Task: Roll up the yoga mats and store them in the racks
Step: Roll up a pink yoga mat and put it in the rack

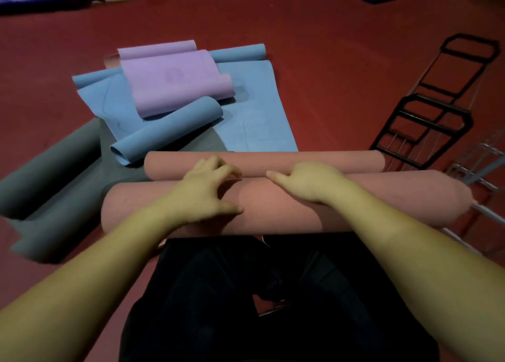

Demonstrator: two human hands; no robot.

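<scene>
1. Pink mat (273,208) lies crosswise just ahead of the person's knees, rolled from both ends into two rolls that touch along a seam.
2. Left hand (207,189) claws the near roll — fingertips at the seam, thumb pressed into the front face.
3. Right hand (306,181) rests curled on the seam, well apart from the left.
4. Black rack (426,121) lies just beyond the roll's right end.
5. Blue mat (254,115), purple mat (175,85) and grey mat (54,170) crowd the left; bare red floor (328,61) lies open beyond.
</scene>
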